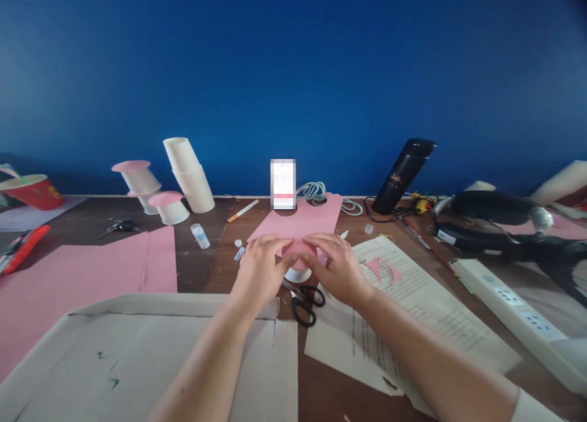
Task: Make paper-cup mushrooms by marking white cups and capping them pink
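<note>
A pink paper disc (pixel 299 251) lies on top of a white paper cup (pixel 298 276) in the middle of the table. My left hand (pixel 262 264) curves around the disc's left edge, thumb and fingertips on the paper. From the other side, my right hand (pixel 338 264) grips the right edge in the same way, and the two thumbs almost meet at the front. Most of the cup is hidden beneath the disc and hands. Black-handled scissors (pixel 304 309) lie just in front, with their blades partly covered.
Pink sheets (pixel 114 263) and a white box (pixel 174 361) spread on the left. Disc-topped cups (pixel 170 211), stacked cups (pixel 190 177) and a small glue bottle (pixel 200 236) stand behind. To the right are printed paper (pixel 431 312), a power strip (pixel 518 312) and a black flask (pixel 403 177).
</note>
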`<state>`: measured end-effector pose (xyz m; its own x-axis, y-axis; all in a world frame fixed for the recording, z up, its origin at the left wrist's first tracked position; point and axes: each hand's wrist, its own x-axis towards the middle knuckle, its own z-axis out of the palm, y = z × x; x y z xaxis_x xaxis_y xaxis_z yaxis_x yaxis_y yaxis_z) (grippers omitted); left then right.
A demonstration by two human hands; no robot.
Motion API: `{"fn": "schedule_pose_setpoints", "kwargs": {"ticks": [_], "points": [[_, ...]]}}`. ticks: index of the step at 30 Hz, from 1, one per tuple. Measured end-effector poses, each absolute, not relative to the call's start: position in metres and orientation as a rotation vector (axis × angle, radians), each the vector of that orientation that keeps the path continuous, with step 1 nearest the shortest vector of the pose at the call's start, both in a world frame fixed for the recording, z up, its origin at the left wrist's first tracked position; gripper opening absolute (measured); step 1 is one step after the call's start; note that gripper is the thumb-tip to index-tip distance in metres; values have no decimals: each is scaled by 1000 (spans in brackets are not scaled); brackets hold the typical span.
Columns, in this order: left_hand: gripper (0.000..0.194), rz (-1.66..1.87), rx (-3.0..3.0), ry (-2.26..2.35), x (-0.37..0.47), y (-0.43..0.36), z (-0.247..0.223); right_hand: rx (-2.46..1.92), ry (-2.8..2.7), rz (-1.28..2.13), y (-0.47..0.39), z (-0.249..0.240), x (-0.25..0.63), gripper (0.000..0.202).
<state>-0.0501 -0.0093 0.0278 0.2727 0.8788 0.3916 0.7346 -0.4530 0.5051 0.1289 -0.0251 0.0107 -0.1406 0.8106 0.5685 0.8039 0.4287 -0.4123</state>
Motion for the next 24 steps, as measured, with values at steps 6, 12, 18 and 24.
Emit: {"fn": "schedule_pose_setpoints", "kwargs": {"ticks": [6,12,18,24], "points": [[33,906,2286,1494,-51,-8,26,-1366,-1962,-46,-26,14,130,30],[35,857,2275,1541,-49,-10,27,-1393,-2003,-191,-32,18,128,32],[38,814,2298,1596,-46,-14,32,-1471,-2021,-227,-37,20,125,32],[35,825,2387,1625,-46,-16,29,-1505,-2049,-273,-41,24,124,31]]}}
